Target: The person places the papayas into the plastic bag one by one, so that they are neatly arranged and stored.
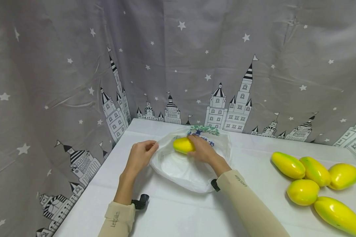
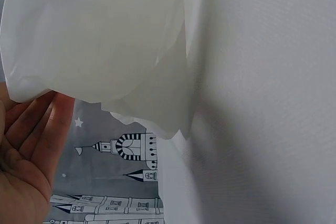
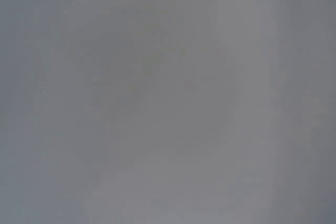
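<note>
A white plastic bag [image 1: 178, 169] with a green tree print lies with its mouth spread wide on the table. My left hand [image 1: 140, 154] pinches the bag's left rim between thumb and fingers; the left wrist view shows this hand [image 2: 31, 150] at the edge of the thin plastic [image 2: 100, 40]. Over the bag's mouth, my right hand [image 1: 203, 149] grips a glossy yellow mango [image 1: 182, 145] from its right side. The fingertips are partly hidden behind the fruit. Only a blurred pale grey surface fills the right wrist view.
Several more yellow mangoes with green patches, one of them a long mango [image 1: 339, 215], lie grouped on the right of the white-covered table [image 1: 178, 217]. A grey curtain [image 1: 178, 65] printed with castles and stars hangs behind the table and along its left.
</note>
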Tool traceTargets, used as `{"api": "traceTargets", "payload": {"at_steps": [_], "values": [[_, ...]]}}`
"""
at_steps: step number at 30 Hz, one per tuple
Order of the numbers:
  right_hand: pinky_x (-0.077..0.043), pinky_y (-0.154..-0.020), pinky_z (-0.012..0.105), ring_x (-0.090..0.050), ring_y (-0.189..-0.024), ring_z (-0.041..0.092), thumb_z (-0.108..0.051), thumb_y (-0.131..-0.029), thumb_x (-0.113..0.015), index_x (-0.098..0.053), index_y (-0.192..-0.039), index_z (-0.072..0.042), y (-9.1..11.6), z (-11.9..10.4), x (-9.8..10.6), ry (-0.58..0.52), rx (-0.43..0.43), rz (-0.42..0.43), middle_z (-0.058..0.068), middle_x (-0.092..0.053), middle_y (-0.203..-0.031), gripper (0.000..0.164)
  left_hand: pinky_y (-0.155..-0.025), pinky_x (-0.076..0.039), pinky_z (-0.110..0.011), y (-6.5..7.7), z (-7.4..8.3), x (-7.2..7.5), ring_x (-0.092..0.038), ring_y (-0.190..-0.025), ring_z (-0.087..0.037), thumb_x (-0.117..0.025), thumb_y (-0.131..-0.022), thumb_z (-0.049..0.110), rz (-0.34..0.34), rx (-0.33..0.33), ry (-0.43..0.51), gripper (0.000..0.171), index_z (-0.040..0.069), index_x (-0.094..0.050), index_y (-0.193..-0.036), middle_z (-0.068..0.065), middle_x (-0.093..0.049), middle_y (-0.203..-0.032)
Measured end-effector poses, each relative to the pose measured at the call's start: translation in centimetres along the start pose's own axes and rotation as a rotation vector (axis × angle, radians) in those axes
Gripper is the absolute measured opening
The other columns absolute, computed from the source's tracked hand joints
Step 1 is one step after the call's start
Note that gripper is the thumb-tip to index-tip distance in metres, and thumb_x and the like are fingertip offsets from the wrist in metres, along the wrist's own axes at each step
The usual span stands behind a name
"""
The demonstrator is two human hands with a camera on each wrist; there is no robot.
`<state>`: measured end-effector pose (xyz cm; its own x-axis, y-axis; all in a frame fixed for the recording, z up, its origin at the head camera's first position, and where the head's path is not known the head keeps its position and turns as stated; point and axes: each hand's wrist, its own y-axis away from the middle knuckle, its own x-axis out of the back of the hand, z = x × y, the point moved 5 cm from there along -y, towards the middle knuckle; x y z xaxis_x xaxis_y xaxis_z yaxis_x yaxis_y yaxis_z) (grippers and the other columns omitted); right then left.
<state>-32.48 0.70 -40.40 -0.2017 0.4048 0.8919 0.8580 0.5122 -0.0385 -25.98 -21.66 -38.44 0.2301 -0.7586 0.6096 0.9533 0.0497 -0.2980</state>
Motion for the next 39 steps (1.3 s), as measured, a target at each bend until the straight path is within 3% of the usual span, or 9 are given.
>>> {"api": "traceTargets", "payload": {"at_steps": [12, 26, 39], "values": [[-0.025, -0.116, 0.046, -0.033, -0.141, 0.034, -0.022, -0.088, -0.075, -0.035, -0.151, -0.005, 1.4, -0.7, 1.4, 0.045, 0.034, -0.013, 0.018, -0.035, -0.154, 0.077, -0.088, -0.054, -0.047, 0.1, -0.2, 0.0, -0.067, -0.103, -0.033, -0.062, -0.098, 0.019, -0.018, 0.019, -0.010, 0.030, -0.004, -0.070, -0.116, -0.018, -0.072, -0.106], [-0.026, -0.115, 0.048, -0.033, -0.141, 0.036, -0.021, -0.090, -0.073, -0.038, -0.149, -0.002, 5.6, -0.6, 3.0, 0.031, 0.084, 0.018, 0.021, -0.035, -0.154, 0.072, -0.090, -0.052, -0.048, 0.0, -0.3, -0.1, -0.066, -0.105, -0.034, -0.061, -0.099, 0.019, -0.028, 0.030, -0.020, 0.031, -0.004, -0.068, -0.118, -0.019, -0.071, -0.107], [-0.029, -0.112, 0.053, -0.035, -0.140, 0.037, -0.022, -0.088, -0.075, -0.040, -0.149, -0.002, 9.8, -0.4, 4.5, -0.082, 0.079, 0.119, 0.019, -0.037, -0.153, 0.073, -0.090, -0.052, -0.048, 0.0, -0.3, -0.1, -0.067, -0.104, -0.033, -0.061, -0.098, 0.019, -0.014, 0.030, -0.005, 0.030, -0.003, -0.069, -0.117, -0.018, -0.072, -0.106]]}}
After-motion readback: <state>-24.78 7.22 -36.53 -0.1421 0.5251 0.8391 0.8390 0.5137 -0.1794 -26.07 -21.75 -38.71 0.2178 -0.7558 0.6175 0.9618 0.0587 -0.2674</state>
